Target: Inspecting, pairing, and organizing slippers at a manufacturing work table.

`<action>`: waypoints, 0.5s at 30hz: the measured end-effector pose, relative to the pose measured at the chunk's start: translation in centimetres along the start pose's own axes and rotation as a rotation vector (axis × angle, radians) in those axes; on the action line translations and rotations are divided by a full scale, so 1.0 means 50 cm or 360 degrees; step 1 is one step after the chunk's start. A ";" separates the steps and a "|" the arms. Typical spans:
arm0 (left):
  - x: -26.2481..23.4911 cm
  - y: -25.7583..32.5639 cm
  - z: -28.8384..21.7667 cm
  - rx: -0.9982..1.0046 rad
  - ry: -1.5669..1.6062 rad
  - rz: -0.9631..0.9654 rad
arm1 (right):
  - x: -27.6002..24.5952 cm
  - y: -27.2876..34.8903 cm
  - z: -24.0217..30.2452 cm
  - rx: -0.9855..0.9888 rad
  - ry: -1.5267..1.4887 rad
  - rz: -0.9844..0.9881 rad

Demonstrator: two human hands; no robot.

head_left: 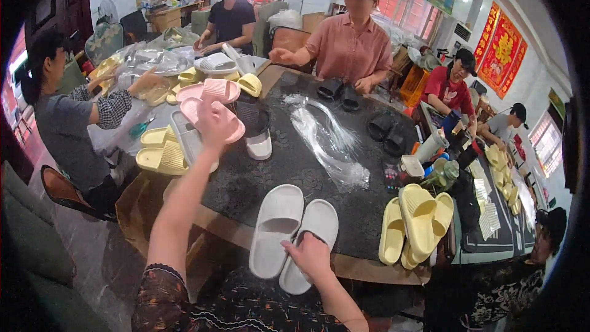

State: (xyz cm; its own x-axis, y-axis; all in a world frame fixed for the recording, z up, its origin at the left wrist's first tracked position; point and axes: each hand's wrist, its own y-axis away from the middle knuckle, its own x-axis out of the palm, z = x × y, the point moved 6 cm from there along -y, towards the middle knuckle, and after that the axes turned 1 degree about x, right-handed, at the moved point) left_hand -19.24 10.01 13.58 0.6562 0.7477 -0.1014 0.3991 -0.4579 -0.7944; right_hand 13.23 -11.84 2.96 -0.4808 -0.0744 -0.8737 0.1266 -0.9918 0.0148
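My left hand (216,124), arm stretched to the far left of the table, is closed on a pink slipper (189,109); its fingers are partly hidden. Another pink slipper (216,90) lies just beyond. At the near edge, a pair of light grey slippers lies side by side, the left slipper (278,221) and the right slipper (321,214). My right hand (309,254) grips the right one, thumb on top near the heel part. Beneath and beside my left hand are a grey slipper (187,132) and yellow slippers (163,158).
Yellow slippers (418,221) are stacked at the right edge. Clear plastic bags (326,141) lie mid-table, with black slippers (384,130) beyond. Bottles (433,144) stand at the right. A person in a pink shirt (351,46) stands opposite; other people work around the tables.
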 end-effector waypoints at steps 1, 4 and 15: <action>-0.021 -0.038 0.033 0.0116 -0.0246 -0.0107 | 0.001 -0.009 0.001 -0.0016 -0.0011 -0.0036; -0.032 -0.124 0.180 -0.0168 -0.0697 0.0023 | 0.010 -0.035 -0.001 0.0007 -0.0006 -0.0127; 0.083 -0.128 0.288 -0.0627 0.0444 0.0805 | 0.041 -0.063 -0.033 0.0120 0.0000 -0.0170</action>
State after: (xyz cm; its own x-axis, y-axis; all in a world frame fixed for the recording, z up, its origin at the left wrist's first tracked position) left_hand -28.28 22.94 9.63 0.9415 0.2698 -0.2020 0.1693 -0.8968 -0.4088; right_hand 13.27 -8.68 0.33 -0.4879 0.0319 -0.8723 0.0091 -0.9991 -0.0416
